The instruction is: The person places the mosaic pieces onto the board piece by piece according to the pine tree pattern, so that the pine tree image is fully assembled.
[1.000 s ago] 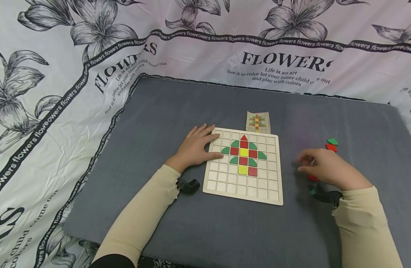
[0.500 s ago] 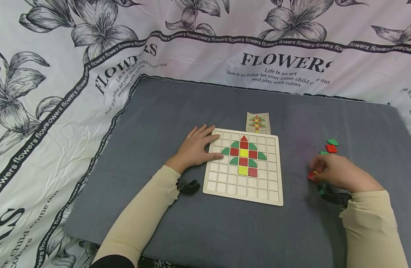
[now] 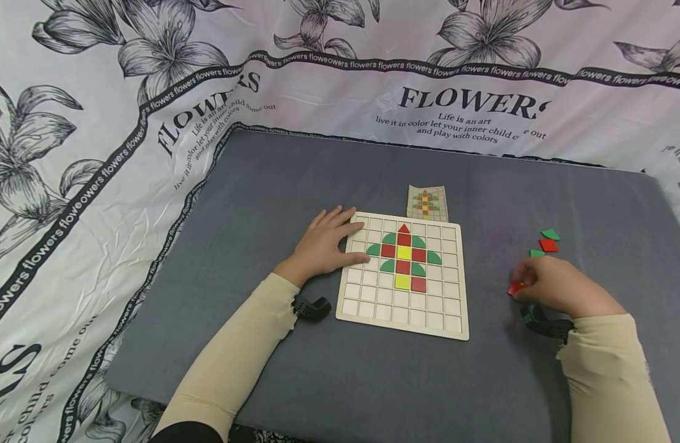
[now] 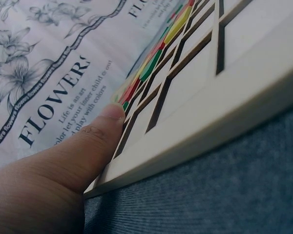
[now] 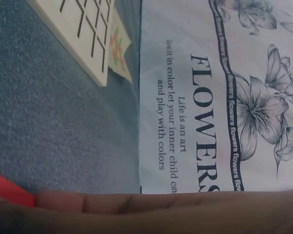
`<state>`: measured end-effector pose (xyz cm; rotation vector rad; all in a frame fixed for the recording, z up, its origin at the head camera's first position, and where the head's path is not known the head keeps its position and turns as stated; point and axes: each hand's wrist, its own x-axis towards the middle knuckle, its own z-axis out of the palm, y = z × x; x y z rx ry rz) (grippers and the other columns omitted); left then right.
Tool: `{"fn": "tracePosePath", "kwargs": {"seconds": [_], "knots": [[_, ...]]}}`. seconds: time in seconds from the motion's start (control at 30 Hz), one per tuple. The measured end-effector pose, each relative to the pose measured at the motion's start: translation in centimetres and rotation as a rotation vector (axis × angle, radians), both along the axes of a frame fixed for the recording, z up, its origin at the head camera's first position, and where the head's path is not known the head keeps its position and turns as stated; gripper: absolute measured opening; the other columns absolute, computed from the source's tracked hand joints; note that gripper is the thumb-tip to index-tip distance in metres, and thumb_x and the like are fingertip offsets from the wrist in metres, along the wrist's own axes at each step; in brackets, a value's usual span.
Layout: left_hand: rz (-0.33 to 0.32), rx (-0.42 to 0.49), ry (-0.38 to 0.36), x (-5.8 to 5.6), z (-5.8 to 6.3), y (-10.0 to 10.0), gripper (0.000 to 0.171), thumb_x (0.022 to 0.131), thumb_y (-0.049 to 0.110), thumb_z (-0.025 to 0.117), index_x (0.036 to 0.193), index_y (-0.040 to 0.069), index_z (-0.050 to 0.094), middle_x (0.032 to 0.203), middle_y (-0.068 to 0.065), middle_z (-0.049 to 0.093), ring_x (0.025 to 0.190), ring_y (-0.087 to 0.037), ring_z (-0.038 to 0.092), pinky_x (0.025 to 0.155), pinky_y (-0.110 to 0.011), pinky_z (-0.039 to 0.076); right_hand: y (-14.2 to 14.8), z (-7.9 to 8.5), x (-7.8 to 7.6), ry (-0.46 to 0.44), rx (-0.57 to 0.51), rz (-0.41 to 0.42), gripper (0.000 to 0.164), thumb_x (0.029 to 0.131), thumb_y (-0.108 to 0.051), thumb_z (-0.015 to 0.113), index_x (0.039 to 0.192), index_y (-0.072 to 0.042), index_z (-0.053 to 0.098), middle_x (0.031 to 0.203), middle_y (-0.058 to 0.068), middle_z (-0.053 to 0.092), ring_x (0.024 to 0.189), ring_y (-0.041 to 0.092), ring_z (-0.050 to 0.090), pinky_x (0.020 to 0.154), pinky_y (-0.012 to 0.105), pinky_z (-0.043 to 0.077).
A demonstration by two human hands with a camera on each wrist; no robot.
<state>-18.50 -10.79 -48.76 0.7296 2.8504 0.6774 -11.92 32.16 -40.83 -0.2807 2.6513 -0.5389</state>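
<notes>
A pale wooden grid board [image 3: 367, 307] lies on the table with red, yellow and green tiles set in its upper middle squares. My left hand [image 3: 320, 246] rests on the board's left edge with spread fingers; its thumb [image 4: 105, 126] lies on the rim in the left wrist view. To the right of the board, my right hand [image 3: 561, 284] has its fingers curled over a red tile [image 3: 514, 289] and pinches it at the fingertips. This red tile [image 5: 10, 189] also shows at the fingers in the right wrist view. A bit of yellow peeks out beside it, mostly hidden.
Beyond the right hand lie a green tile [image 3: 551, 234], a red tile [image 3: 548, 245] and a partly covered green tile [image 3: 536, 253]. A small pattern card [image 3: 426, 202] touches the board's far edge. Flower-printed cloth [image 3: 340, 92] borders the grey table [image 3: 295, 172].
My right hand has moved right, back to the loose tiles, and its fingers have come onto the red tile. The left hand and the board have stayed in place.
</notes>
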Motion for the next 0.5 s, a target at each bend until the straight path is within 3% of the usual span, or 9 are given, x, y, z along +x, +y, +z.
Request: {"fn": "tracePosePath", "kwargs": {"seconds": [0.23,0.5], "knots": [[0.006,0.003,-0.007,0.0,0.0,0.1,0.087,0.09,0.072,0.068,0.161,0.025,0.048,0.174,0.001,0.027,0.164,-0.024,0.013,0.133,-0.044,-0.002,-0.8,-0.4,-0.2,0.034,-0.012,0.01,0.021,0.081,-0.009,0.085,0.085,-0.007,0.065,0.073,-0.002,0.063,0.067,0.015,0.055,0.059,0.032,0.046],[0.002,-0.003,-0.003,0.0,0.0,0.0,0.085,0.091,0.071,0.067,0.16,0.025,0.048,0.174,0.001,0.026,0.164,-0.024,0.012,0.133,-0.043,-0.002,-2.1,-0.2,-0.5,0.053,-0.045,0.062,0.019,0.087,-0.008,0.082,0.087,-0.005,0.063,0.074,-0.003,0.064,0.068,0.014,0.056,0.06,0.03,0.046]]}}
